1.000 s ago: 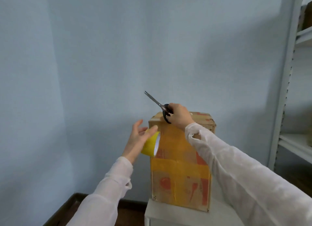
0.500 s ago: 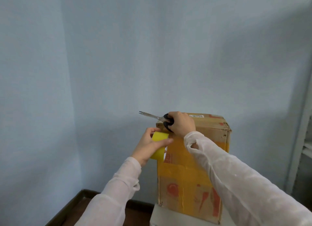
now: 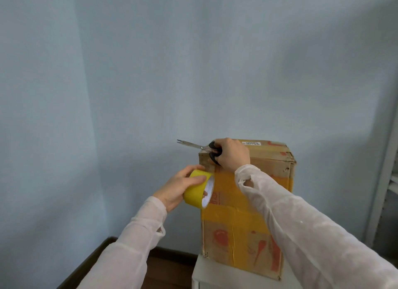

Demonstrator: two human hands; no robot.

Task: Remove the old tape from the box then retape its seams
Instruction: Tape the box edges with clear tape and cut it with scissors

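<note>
**A:** What are the hands doing?

**B:** The left hand is wrapping its fingers and thumb round the yellow roll. The right hand is gripping the black handles of the scissors. It is also resting on the top front edge of the box.

**A:** Are the hands touching?

**B:** No, they are sitting apart. The left one is at seven o'clock from the right one, just beside the box's left edge.

**A:** Where are the scissors pointing?

**B:** To nine o'clock, out past the box. The blades are gaping a tiny bit at the tips.

**A:** Where is the box standing?

**B:** It is standing tall on a white stand, at five o'clock in the view. Yellow tape is covering much of its front.

**A:** How is the box going to feel?

**B:** I am guessing it is light and a bit soft. The card is looking worn and torn at the top right corner, so hard pushing may be denting it. Pressing flat on top, near an edge, seems best. I think the roll is light and stiff. Holding it round the outside is leaving the sticky end free.

**A:** What else is showing?

**B:** A blue wall behind, a grey shelf at three o'clock, and dark floor at seven o'clock.
</note>
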